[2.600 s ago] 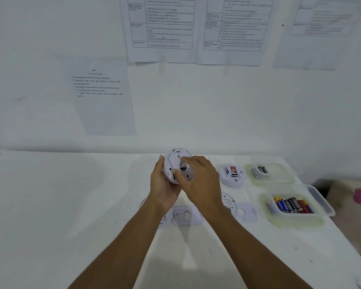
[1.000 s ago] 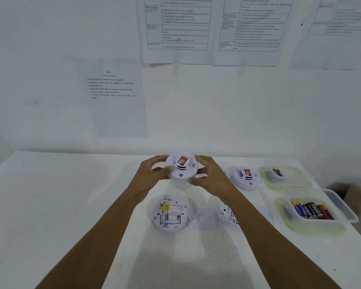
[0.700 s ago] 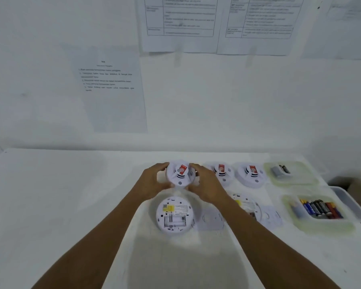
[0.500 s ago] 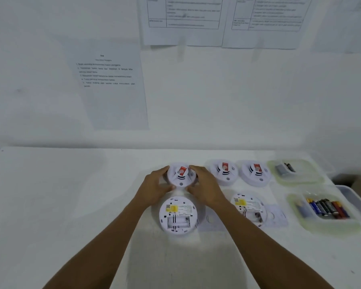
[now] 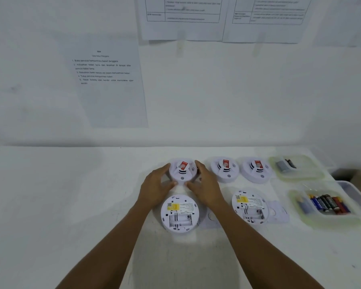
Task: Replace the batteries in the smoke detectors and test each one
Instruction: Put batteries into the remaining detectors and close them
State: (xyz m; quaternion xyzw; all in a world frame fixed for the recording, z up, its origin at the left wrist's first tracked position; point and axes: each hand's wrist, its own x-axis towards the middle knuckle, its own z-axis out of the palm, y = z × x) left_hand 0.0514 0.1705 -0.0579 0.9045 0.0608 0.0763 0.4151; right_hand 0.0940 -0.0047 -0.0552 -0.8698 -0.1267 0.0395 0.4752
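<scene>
A white smoke detector [image 5: 182, 171] with a red sticker sits face up on the white table [image 5: 71, 195], first in the back row. My left hand [image 5: 156, 187] cups its left side and my right hand [image 5: 206, 185] its right side, fingers and thumbs against its rim. Two more face-up detectors [image 5: 224, 168] [image 5: 254, 170] stand to its right. In front, two detectors lie face down with empty battery bays showing, one [image 5: 179, 213] between my forearms and one [image 5: 249, 207] further right.
Flat white back plates lie beside the face-down units [image 5: 212, 219] [image 5: 278, 211]. At the right, a clear tub [image 5: 300, 176] holds a few batteries, and a nearer tub [image 5: 321, 220] holds several coloured batteries. Instruction sheets hang on the wall behind.
The detector was held up in the air with its back toward me, then turned face up and lowered to the table beside the other two. Both hands stayed on it.
</scene>
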